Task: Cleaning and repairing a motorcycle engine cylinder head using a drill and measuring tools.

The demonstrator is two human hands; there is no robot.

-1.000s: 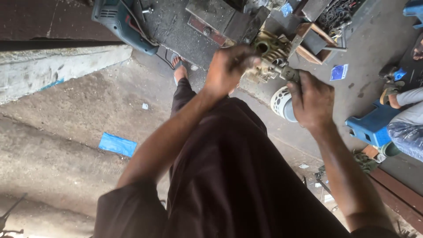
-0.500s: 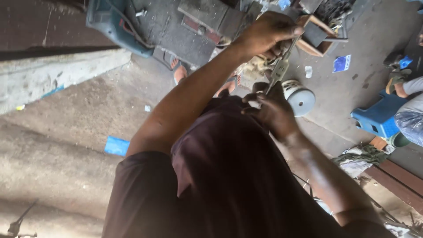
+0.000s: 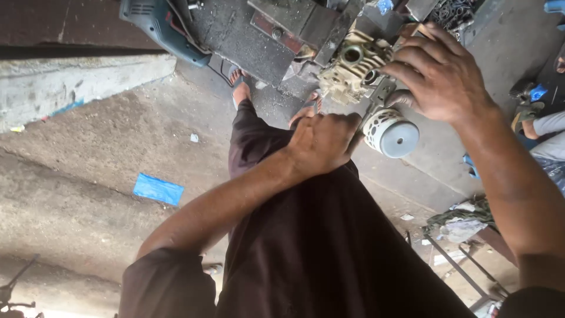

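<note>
Right hand (image 3: 438, 73) spread over finned casting (image 3: 353, 68) at table (image 3: 235, 32) edge; left hand (image 3: 323, 141) fisted below it, contents hidden; steady casting firmly, keep fingers off moving parts.

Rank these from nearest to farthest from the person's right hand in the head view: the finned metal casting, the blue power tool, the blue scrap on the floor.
From the right hand:
1. Finned metal casting, under its fingers.
2. Blue power tool, upper left.
3. Blue scrap, on the floor at lower left.
</note>
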